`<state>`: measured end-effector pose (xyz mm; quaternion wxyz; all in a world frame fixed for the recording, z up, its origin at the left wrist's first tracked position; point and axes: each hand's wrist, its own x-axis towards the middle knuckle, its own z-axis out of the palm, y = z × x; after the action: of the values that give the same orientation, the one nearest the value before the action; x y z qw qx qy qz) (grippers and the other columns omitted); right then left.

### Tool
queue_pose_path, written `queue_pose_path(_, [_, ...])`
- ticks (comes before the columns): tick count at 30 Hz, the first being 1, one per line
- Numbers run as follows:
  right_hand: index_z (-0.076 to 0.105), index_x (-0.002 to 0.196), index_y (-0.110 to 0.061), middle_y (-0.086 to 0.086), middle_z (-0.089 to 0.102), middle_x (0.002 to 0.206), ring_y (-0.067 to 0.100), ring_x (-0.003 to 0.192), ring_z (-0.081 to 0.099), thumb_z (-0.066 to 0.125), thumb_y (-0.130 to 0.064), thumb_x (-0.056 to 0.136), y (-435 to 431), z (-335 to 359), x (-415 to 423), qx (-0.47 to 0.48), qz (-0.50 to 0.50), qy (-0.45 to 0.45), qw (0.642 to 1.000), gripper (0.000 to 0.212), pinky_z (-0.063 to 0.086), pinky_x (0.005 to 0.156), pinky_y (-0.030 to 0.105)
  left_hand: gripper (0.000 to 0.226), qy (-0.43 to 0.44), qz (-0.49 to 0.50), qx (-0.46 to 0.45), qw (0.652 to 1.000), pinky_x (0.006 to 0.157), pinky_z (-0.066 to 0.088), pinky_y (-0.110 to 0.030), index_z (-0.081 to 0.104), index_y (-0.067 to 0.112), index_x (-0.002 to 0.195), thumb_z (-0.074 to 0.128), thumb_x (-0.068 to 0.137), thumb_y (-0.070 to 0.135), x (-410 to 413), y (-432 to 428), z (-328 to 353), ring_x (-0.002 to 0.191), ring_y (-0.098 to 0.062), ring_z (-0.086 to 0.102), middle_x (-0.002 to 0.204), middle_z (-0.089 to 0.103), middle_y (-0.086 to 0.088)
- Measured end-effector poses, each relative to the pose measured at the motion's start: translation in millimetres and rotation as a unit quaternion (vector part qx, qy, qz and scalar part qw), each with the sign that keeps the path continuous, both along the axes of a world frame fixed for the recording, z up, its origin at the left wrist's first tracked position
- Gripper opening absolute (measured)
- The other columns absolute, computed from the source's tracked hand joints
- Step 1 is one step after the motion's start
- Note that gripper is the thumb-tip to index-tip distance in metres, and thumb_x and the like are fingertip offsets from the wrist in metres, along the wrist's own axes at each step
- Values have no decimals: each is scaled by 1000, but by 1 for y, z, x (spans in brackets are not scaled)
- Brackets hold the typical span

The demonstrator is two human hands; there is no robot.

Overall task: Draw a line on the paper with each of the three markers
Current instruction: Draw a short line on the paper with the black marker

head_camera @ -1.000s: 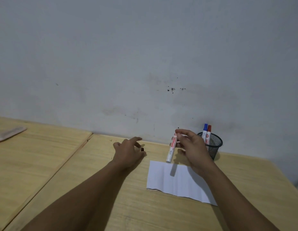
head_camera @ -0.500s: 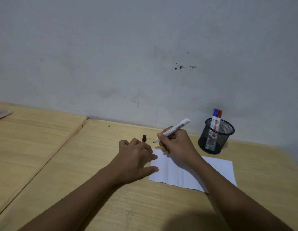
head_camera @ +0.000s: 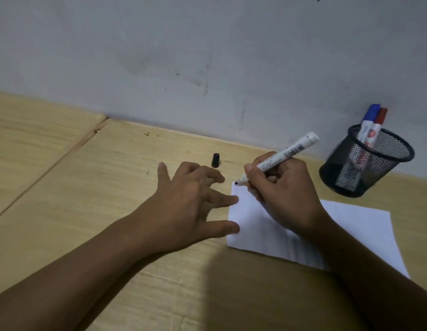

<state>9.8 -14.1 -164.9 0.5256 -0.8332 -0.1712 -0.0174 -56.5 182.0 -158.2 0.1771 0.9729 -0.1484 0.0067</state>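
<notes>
1. Setting: pale wooden desk (head_camera: 93,211) pushed against a scuffed grey wall (head_camera: 207,44); a seam to a second desk panel runs off toward 10 o'clock.
2. Black marker (head_camera: 277,160): white barrel, uncapped, dark tip at the paper's far-left corner; whether the tip touches cannot be told. Barrel tilts, its rear end rising toward 2 o'clock.
3. Right hand (head_camera: 285,194): fingers curled closed around the black marker in a writing grip, heel of the hand lying on the sheet.
4. Paper (head_camera: 360,230): white sheet, flat on the desk, no line visible on the exposed part.
5. Left hand (head_camera: 183,206): palm down, fingers spread loosely, holding nothing; thumb and one fingertip touch the sheet's left edge, at 9 o'clock from the right hand.
6. Marker cap (head_camera: 215,160): black, upright on the desk, at 12 o'clock from the left hand, apart from it.
7. Mesh pen cup (head_camera: 365,168): black wire, at 2 o'clock from the paper, just beyond its far edge, near the wall.
8. Blue marker (head_camera: 368,121) and red marker (head_camera: 377,126): capped, standing side by side in the cup, caps leaning toward 1 o'clock.
</notes>
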Motion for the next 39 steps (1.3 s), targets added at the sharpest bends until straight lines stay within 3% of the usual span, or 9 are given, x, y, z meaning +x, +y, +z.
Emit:
queue_pose_path(6, [70, 82, -15, 2, 71, 73, 19, 70, 70, 65, -26, 94, 1, -2, 3, -12, -3, -14, 1000, 17, 62, 65, 36, 68, 12, -2, -10, 1000, 107, 12, -75, 57, 55, 122, 34, 66, 85, -2, -1, 0, 137, -10, 19, 145, 40, 18])
queue_pose_path(18, [67, 80, -20, -6, 65, 71, 9, 68, 64, 63, -30, 95, 4, -2, 3, -51, 0, -23, 998, 19, 48, 61, 17, 66, 15, -1, -25, 1000, 106, 13, -75, 59, 55, 120, 37, 65, 85, -1, -1, 0, 135, -10, 21, 142, 42, 18])
queue_pose_path(23, [68, 79, -18, -3, 67, 73, 12, 71, 68, 65, -27, 94, 3, 0, 2, -41, 10, -11, 999, 17, 55, 63, 23, 60, 28, 2, -23, 999, 109, 9, -74, 59, 53, 122, 45, 69, 79, -3, -3, 4, 136, -11, 19, 144, 40, 17])
queue_pose_path(32, [67, 78, -17, -2, 67, 71, 9, 69, 67, 66, -23, 93, 1, -1, 1, -49, 32, -15, 998, 16, 54, 59, 17, 61, 19, 0, -29, 999, 108, 10, -75, 60, 52, 121, 45, 68, 78, -3, -2, 3, 136, -14, 21, 145, 42, 15])
queue_pose_path(36, [68, 80, -13, 1, 68, 70, 13, 64, 67, 65, -23, 94, 1, -2, 1, -4, 22, -5, 1000, 17, 57, 60, 25, 59, 7, 0, -43, 999, 108, 11, -74, 63, 50, 119, 49, 68, 78, -3, 0, 1, 136, -15, 24, 142, 46, 16])
queue_pose_path(39, [70, 85, -4, 7, 69, 68, 16, 57, 63, 64, -19, 95, -2, 8, 0, 107, 3, 27, 994, 18, 53, 54, 30, 58, -1, 1, -63, 998, 109, 11, -73, 67, 48, 114, 54, 67, 78, -4, 0, 0, 135, -11, 28, 138, 48, 19])
